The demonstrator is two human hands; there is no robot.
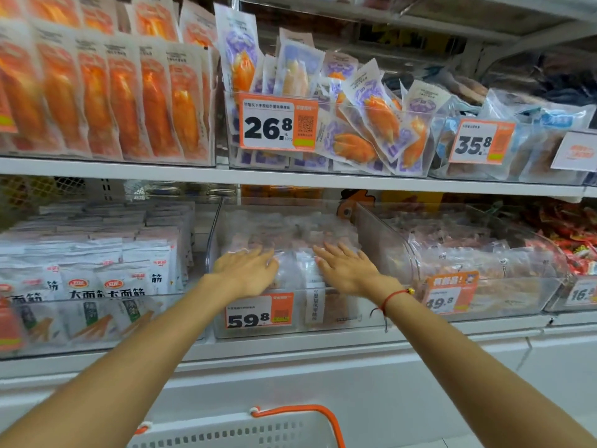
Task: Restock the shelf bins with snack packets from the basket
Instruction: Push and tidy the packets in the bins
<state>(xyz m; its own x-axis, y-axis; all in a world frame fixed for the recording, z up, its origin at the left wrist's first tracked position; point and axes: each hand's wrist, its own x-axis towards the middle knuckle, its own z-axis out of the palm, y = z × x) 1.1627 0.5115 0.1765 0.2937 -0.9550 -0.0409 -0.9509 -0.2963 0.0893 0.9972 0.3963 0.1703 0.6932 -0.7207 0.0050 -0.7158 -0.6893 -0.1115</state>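
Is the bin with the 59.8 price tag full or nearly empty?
Fairly full. Clear packets pile above the bin's front wall, and both hands, left and right, rest flat on them.

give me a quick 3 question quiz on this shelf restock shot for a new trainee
1. True or false: both hands lie flat on the packets in the bin tagged 59.8.
2. Multiple choice: which price tag hangs on the bin directly above that one? A) 35.8 B) 26.8 C) 49.8
3. Fill in: the white basket below has handles coloured ____.

Key
1. True: the left hand and right hand rest with straight fingers on the clear packets in the 59.8 bin.
2. B: the 26.8 tag.
3. Orange: see the basket and its handle.
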